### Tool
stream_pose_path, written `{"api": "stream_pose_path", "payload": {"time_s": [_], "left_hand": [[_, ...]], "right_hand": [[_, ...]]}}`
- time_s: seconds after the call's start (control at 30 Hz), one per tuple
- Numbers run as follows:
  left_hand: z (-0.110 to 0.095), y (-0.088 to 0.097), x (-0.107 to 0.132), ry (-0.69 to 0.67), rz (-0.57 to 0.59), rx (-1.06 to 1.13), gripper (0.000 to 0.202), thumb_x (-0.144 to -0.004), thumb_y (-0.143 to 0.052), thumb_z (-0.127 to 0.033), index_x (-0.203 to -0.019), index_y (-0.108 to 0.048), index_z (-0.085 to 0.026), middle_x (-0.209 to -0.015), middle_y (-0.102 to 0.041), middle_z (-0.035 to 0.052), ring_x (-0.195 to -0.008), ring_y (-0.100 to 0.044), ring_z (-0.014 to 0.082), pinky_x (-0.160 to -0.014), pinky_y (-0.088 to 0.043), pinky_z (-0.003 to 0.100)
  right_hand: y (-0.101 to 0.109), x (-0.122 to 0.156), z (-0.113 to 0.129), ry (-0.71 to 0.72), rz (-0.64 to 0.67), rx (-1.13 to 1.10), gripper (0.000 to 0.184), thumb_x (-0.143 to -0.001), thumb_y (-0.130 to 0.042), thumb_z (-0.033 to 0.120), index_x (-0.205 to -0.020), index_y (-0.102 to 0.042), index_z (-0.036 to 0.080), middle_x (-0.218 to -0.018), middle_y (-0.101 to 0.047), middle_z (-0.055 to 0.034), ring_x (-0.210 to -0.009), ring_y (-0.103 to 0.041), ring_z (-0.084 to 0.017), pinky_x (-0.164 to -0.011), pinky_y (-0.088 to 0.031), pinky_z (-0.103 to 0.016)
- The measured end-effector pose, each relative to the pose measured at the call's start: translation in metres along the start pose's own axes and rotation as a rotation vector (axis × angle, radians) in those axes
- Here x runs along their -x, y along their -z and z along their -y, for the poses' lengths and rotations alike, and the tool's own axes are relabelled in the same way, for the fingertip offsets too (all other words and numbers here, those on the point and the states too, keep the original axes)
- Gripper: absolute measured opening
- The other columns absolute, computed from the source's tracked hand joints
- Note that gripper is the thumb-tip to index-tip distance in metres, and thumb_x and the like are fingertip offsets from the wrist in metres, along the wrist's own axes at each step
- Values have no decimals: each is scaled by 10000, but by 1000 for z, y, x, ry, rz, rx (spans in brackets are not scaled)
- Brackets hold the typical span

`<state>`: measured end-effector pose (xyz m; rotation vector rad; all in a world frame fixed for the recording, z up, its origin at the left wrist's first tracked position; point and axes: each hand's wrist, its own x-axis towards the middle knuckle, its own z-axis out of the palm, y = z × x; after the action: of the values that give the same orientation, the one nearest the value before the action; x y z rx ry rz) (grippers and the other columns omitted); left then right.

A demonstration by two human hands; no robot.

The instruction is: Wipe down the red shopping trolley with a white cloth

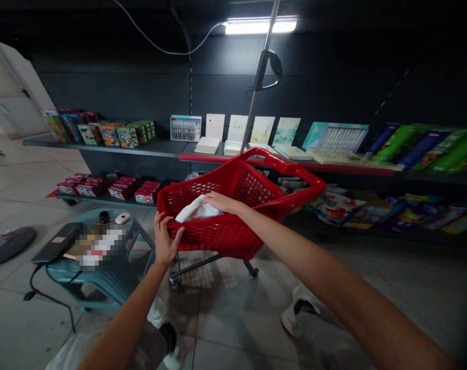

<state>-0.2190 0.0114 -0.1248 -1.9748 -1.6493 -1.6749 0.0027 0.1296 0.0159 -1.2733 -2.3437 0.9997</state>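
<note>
My left grip [166, 240] is clamped on the near rim of a red plastic mesh-walled shopping basket [221, 239], its fingers wrapped around the edge, probably to steady the basket on its casters. My right grip [222, 202] lies across the rim further along, curved over a crumpled white cloth [197, 209], but I cannot tell whether it is clamped on the cloth or only resting there. The cloth sits inside the basket against the near wall, bulging up to the rim. The basket's long red plastic handle [272, 159] arches over the far side, and a grey metal wheeled frame [194, 266] carries the basket above the pale grey tiled floor [233, 329].

Just left of the basket, a teal plastic stool [102, 280] holds a black laptop [54, 244], a white computer mouse [122, 218] and a black computer mouse [104, 217], with part of the stool's top blurred out. Behind it all run dark metal shelves [102, 146] of boxed goods and books, their fronts facing outward, likely for display. A row of red boxes [119, 191] fills the lower shelf on the left, and white sneakers [297, 313] show below my right arm
</note>
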Motion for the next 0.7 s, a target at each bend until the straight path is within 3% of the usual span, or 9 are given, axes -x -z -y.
{"api": "stream_pose_path", "payload": {"time_s": [0.1, 0.2, 0.3, 0.4, 0.5, 0.7], "left_hand": [[4, -8, -4, 27, 21, -23, 488, -955, -630, -533, -1300, -472, -225, -1491, -427, 174, -1556, -313, 332, -1254, -355, 545], [2, -20, -6, 107, 72, -28, 502, -947, -626, -547, -1297, -484, -215, -1540, -395, 190, -1539, -351, 355, -1174, -457, 527], [-5, -30, -13, 250, 161, -46, 601, -942, -611, -548, -1413, -447, -211, -1557, -409, 206, -1449, -479, 382, -1018, -564, 522], [-12, -38, -25, 275, 249, -53, 700, -949, -592, -489, -1551, -345, -230, -1585, -423, 193, -1411, -529, 366, -966, -585, 498], [-19, -48, -39, 263, 309, -84, 676, -950, -589, -446, -1561, -359, -270, -1654, -381, 150, -1436, -514, 344, -932, -600, 470], [-32, -74, -54, 281, 330, -159, 527, -941, -612, -560, -1374, -532, -270, -1688, -355, 131, -1421, -529, 336, -921, -602, 474]], "right_hand": [[-6, -16, 4, 42, -9, 66, 318, -964, -470, 197, -1064, -751, 85, -1015, -773, -78, -823, -631, -154, -690, -423, -222], [-17, -23, 21, 173, 36, 189, 323, -1023, -467, 236, -1165, -738, 133, -1217, -756, -94, -1036, -672, -193, -846, -462, -240], [-37, -16, 41, 253, 91, 371, 376, -1073, -436, 349, -1286, -690, 170, -1312, -724, -120, -1123, -695, -240, -953, -480, -295], [-53, 0, 50, 233, 63, 592, 444, -1088, -373, 393, -1366, -629, 160, -1279, -728, -175, -1084, -729, -288, -956, -517, -366], [-52, 14, 38, 181, -14, 716, 439, -1085, -351, 368, -1347, -628, 150, -1233, -736, -193, -1062, -740, -312, -931, -547, -405], [-17, 28, -5, 75, -67, 749, 463, -1091, -347, 417, -1378, -621, 179, -1223, -745, -172, -1122, -725, -292, -953, -544, -370]]}}
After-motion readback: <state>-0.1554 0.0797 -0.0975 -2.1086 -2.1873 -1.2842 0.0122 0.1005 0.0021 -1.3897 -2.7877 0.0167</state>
